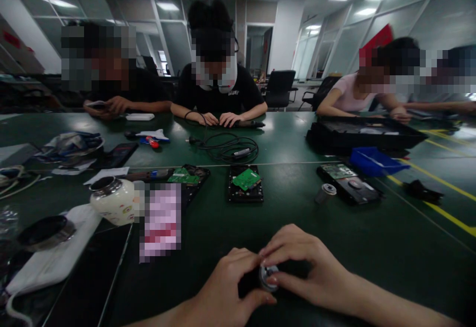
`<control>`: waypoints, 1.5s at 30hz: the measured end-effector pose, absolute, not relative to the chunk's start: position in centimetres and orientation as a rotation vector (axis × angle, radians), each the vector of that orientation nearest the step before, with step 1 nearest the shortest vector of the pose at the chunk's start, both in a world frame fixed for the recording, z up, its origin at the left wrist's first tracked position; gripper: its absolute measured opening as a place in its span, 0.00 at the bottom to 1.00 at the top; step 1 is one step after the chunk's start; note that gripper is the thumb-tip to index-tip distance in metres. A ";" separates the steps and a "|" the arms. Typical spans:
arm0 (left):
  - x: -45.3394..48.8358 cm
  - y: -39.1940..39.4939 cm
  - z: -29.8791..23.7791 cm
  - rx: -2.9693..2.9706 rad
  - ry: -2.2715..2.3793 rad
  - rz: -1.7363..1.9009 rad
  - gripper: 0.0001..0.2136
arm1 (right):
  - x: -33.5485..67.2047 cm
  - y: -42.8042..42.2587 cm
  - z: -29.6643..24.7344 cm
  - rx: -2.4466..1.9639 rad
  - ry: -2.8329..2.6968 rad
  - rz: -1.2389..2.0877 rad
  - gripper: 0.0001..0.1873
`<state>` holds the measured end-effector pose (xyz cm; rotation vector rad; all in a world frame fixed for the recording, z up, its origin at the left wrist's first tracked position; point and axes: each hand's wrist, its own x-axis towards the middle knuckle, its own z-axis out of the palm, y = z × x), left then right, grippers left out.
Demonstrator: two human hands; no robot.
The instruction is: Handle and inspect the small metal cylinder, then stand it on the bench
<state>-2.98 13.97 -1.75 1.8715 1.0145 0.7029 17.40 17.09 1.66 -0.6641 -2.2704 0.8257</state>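
- While a green table [208, 238] spreads out between the seats, I see a person in a black shirt [223, 101] sitting opposite, both hands near a dark handheld tool [253, 125].
- Over on the right side of the tabletop rests a black tray [345, 140].
- On the near side, the left hand [226, 280] curls thumb and fingers around a small metal cylinder [265, 272], clamped on it.
- Facing it, the right hand [316, 262] pinches the same piece with thumb and fingertips.
- Beyond the hands, three flat black units [245, 196] lie well apart in a loose row.
- Just in front of the tray is a blue bin [375, 162].
- Smallest are the cylinders: one between the two hands, and a second cylinder [326, 194] just left of the rightmost unit.
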 end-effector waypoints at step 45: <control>-3.1 13.9 -1.5 1.865 1.027 0.706 0.19 | 18.6 17.4 3.2 -0.774 -2.122 0.973 0.02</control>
